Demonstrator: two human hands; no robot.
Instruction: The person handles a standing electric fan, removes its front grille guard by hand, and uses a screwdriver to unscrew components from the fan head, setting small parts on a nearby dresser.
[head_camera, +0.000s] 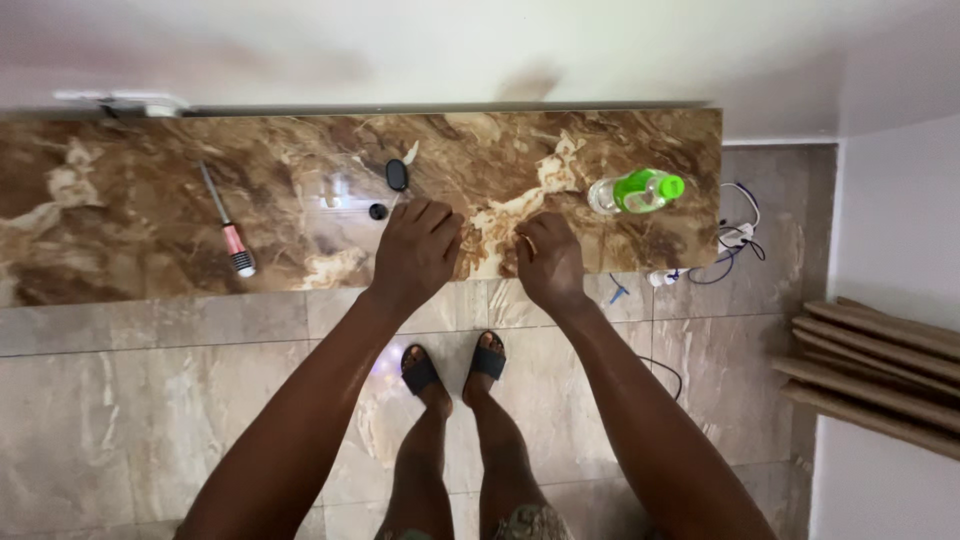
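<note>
While both hands rest on the marble counter (130, 215), the step looks like fine work on small parts, judging from the pictures. Left hand (415, 250) lies palm-down, fingers loosely curled, nothing visibly grasped; its fingertips sit just beside a small black cap (377, 211) and near a black oval fob (397, 175). Right hand (548, 262) is curled knuckles-up with a thin tan sliver (529, 245) showing at the fingers; whether it is pinched or just lying there can't be told. Screwdriver (228, 225), steel shaft with pink-and-black handle, lies untouched well to the left of both hands. Fob sits mid-counter, past the left fingertips: dark, smooth, rounded, too small to tell if it is opened. Bottle (638, 191), clear with green label and cap, lies on its side to the right. Any next move on the fob would call for a precise fingertip pinch, as the parts are tiny.
</note>
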